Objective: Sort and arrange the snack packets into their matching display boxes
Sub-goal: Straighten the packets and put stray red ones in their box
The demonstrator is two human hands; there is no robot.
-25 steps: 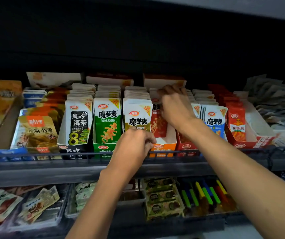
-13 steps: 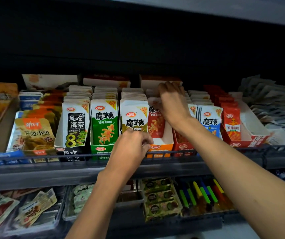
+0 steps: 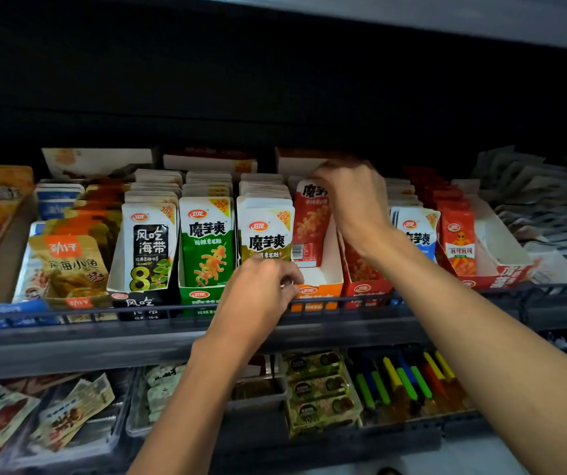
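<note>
A shelf holds a row of display boxes packed with snack packets. My right hand [image 3: 352, 197] grips the top of a red-orange packet [image 3: 311, 224] standing tilted in the orange box [image 3: 316, 291]. My left hand [image 3: 258, 296] rests at the front of the olive packets [image 3: 265, 234], fingers closed on the box's front edge. To the left stand green packets [image 3: 206, 241] in a green box [image 3: 197, 298] and black-label seaweed packets [image 3: 150, 245]. Right of my arm are a red box [image 3: 366, 286], blue packets [image 3: 417, 234] and red packets [image 3: 458, 241].
Gold fish-snack packets [image 3: 69, 265] fill the left end. A wide red-and-white box [image 3: 508, 269] and loose silver packets [image 3: 546, 214] lie at the right. A grey shelf rail [image 3: 104, 341] runs in front. The lower shelf carries trays of packets and coloured sticks [image 3: 409, 378].
My right hand has lifted and pulled the red-orange packet forward, so it stands taller and tilted in the orange box. My left hand has stayed at the olive box's front.
</note>
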